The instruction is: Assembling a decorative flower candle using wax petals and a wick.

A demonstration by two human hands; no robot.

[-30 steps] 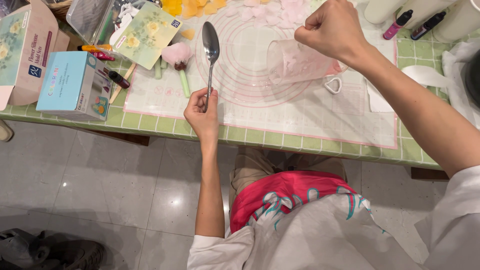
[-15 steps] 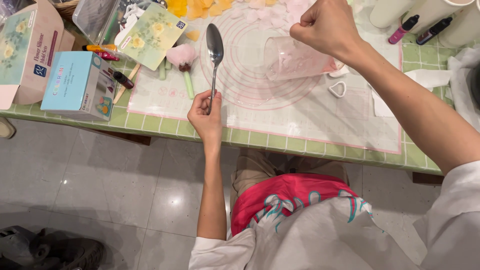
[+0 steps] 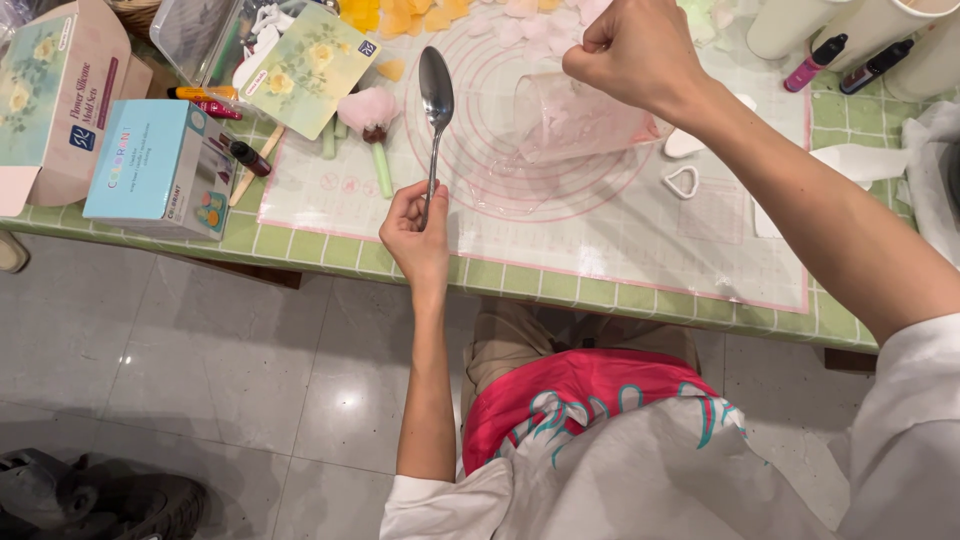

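My left hand [image 3: 418, 235] grips the handle of a metal spoon [image 3: 436, 102], holding it upright near the table's front edge with its bowl pointing away from me. My right hand [image 3: 638, 55] is closed on a clear plastic measuring cup [image 3: 580, 120] with pink contents, tipped on its side above the translucent round-marked baking mat [image 3: 560, 225]. The cup's mouth points left, toward the spoon. A pink flower on a green stem [image 3: 368, 115] lies on the mat just left of the spoon.
A blue box [image 3: 160, 165] and a larger flower-printed box [image 3: 55, 95] stand at the left on the green tiled table [image 3: 300, 248]. Small dye bottles [image 3: 815, 62] and white cups [image 3: 790, 20] are at the far right. Heart-shaped cutters [image 3: 682, 182] lie on the mat.
Both hands have barely shifted; the spoon stays upright and the cup remains tipped on its side in my right hand. The view has tilted slightly.
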